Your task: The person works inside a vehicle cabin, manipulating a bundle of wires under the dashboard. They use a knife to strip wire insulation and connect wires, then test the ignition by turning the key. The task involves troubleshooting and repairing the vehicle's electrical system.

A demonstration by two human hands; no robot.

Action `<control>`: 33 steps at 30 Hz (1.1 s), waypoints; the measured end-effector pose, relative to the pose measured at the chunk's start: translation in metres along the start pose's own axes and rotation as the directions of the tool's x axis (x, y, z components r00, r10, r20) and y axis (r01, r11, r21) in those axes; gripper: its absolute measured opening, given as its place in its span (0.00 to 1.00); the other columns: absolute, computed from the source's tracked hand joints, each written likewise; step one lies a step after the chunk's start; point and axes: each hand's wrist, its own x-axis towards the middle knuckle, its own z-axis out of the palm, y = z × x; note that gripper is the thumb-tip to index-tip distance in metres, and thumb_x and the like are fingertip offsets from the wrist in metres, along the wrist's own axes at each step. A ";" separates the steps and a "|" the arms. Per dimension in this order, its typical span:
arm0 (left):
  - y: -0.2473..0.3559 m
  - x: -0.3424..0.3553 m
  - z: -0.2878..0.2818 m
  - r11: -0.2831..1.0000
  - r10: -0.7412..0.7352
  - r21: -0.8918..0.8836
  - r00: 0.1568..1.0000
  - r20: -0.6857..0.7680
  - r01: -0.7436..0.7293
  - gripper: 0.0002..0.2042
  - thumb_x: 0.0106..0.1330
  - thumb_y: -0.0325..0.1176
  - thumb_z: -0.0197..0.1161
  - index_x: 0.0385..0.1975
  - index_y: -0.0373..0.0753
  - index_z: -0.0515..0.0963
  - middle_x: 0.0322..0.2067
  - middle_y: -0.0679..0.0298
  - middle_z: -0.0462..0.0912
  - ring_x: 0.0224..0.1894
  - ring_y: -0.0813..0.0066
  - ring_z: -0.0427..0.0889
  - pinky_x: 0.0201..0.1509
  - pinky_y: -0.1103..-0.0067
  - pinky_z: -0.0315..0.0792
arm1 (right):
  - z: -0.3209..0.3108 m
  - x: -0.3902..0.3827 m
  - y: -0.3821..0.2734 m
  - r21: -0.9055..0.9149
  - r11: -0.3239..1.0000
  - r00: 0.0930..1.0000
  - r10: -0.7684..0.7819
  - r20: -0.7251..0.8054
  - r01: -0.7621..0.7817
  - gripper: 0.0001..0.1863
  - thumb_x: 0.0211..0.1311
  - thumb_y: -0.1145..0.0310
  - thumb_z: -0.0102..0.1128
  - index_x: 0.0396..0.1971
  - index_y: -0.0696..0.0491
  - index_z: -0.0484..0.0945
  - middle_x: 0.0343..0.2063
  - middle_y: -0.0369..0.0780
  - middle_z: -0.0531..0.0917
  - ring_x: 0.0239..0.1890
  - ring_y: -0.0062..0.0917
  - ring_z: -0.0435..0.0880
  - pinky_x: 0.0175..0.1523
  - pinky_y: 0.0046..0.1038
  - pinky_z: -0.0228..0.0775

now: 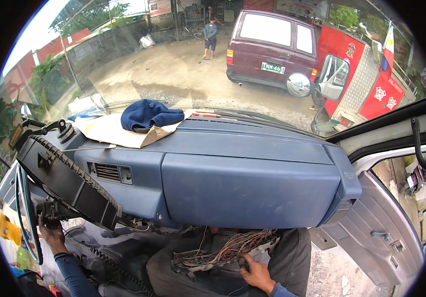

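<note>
A bundle of many-coloured wires (237, 246) lies across my dark-trousered lap, fixed along a long dirty panel (193, 268). My right hand (258, 275) is at the panel's near edge with thumb and fingers closed together; what they pinch is dark and too small to name. Far to the left, my left hand (52, 233) reaches up to the steering column (49, 209), beside the steering wheel (25, 218). Its fingers are curled at dark parts there, and what they grip is hidden.
Above my lap juts the blue dashboard (252, 185), with a blue cap (149, 116) on cardboard (105, 132). A loose black trim panel (69, 180) leans by the wheel. A coiled cord (109, 262) hangs near my left arm. The door (371, 227) stands open at right.
</note>
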 end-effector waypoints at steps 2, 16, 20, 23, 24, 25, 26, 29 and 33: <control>0.005 -0.010 0.010 0.999 -0.041 0.001 0.993 -0.107 0.041 0.14 0.68 0.44 0.70 0.24 0.44 0.78 0.22 0.69 0.80 0.22 0.76 0.77 0.32 0.78 0.78 | -0.001 0.001 0.000 -0.005 1.000 1.000 -0.008 -0.003 0.008 0.34 0.61 0.59 0.63 0.69 0.40 0.68 0.28 0.52 0.86 0.39 0.54 0.87 0.48 0.51 0.78; 0.036 -0.085 0.114 0.914 -0.299 -0.372 0.887 -0.352 0.161 0.28 0.68 0.43 0.66 0.64 0.39 0.69 0.58 0.47 0.77 0.64 0.55 0.74 0.68 0.55 0.73 | 0.001 -0.001 0.006 0.011 0.997 0.992 -0.080 -0.095 0.081 0.33 0.61 0.59 0.64 0.67 0.40 0.69 0.25 0.53 0.85 0.34 0.55 0.87 0.44 0.52 0.77; 0.063 0.000 0.013 0.975 -0.207 -0.157 0.907 -0.367 0.159 0.31 0.65 0.49 0.69 0.61 0.39 0.68 0.50 0.48 0.80 0.51 0.54 0.80 0.59 0.59 0.78 | 0.003 0.002 -0.001 -0.001 0.999 0.998 -0.055 -0.038 0.055 0.32 0.61 0.59 0.64 0.67 0.40 0.69 0.24 0.54 0.85 0.35 0.55 0.87 0.45 0.52 0.77; 0.060 0.015 0.007 0.930 -0.319 -0.308 0.855 -0.409 0.200 0.24 0.66 0.48 0.68 0.53 0.37 0.74 0.44 0.49 0.81 0.43 0.57 0.81 0.50 0.63 0.81 | 0.003 0.000 0.002 -0.002 0.999 0.998 -0.041 -0.042 0.041 0.32 0.61 0.60 0.64 0.67 0.40 0.69 0.24 0.54 0.84 0.35 0.55 0.87 0.45 0.52 0.77; 0.058 0.012 0.013 0.910 -0.356 -0.360 0.835 -0.421 0.206 0.22 0.67 0.46 0.67 0.51 0.36 0.76 0.43 0.49 0.81 0.43 0.57 0.81 0.48 0.64 0.81 | 0.001 0.000 0.002 0.008 0.999 0.999 -0.032 -0.036 0.032 0.32 0.60 0.60 0.64 0.67 0.40 0.70 0.24 0.54 0.84 0.35 0.55 0.87 0.45 0.52 0.77; 0.055 0.015 0.009 0.918 -0.330 -0.344 0.860 -0.389 0.197 0.26 0.65 0.51 0.69 0.49 0.33 0.75 0.41 0.50 0.81 0.40 0.58 0.81 0.47 0.65 0.82 | 0.000 0.000 0.001 0.018 1.000 0.999 -0.024 -0.029 0.025 0.32 0.60 0.60 0.64 0.67 0.41 0.70 0.24 0.54 0.84 0.35 0.55 0.87 0.45 0.52 0.77; 0.054 0.016 0.004 0.927 -0.300 -0.328 0.885 -0.357 0.182 0.30 0.63 0.55 0.71 0.47 0.30 0.75 0.39 0.50 0.81 0.38 0.59 0.82 0.45 0.66 0.82 | 0.000 0.000 0.002 0.012 0.999 0.999 -0.031 -0.035 0.032 0.32 0.60 0.60 0.64 0.67 0.41 0.70 0.24 0.54 0.84 0.35 0.55 0.87 0.45 0.53 0.77; 0.057 0.019 -0.003 0.932 -0.258 -0.331 0.907 -0.332 0.144 0.35 0.60 0.59 0.74 0.46 0.28 0.74 0.38 0.51 0.81 0.37 0.59 0.81 0.45 0.66 0.82 | 0.002 0.001 0.001 -0.001 0.999 0.999 -0.039 -0.036 0.039 0.32 0.61 0.60 0.64 0.66 0.41 0.70 0.24 0.54 0.85 0.35 0.56 0.87 0.45 0.53 0.77; 0.049 -0.011 0.025 0.940 -0.249 -0.299 0.927 -0.281 0.162 0.33 0.60 0.58 0.74 0.47 0.31 0.75 0.41 0.51 0.79 0.40 0.60 0.81 0.49 0.65 0.82 | -0.004 -0.003 -0.005 -0.016 1.000 0.999 -0.023 -0.030 0.022 0.32 0.61 0.61 0.64 0.67 0.41 0.69 0.26 0.55 0.86 0.37 0.56 0.87 0.45 0.52 0.77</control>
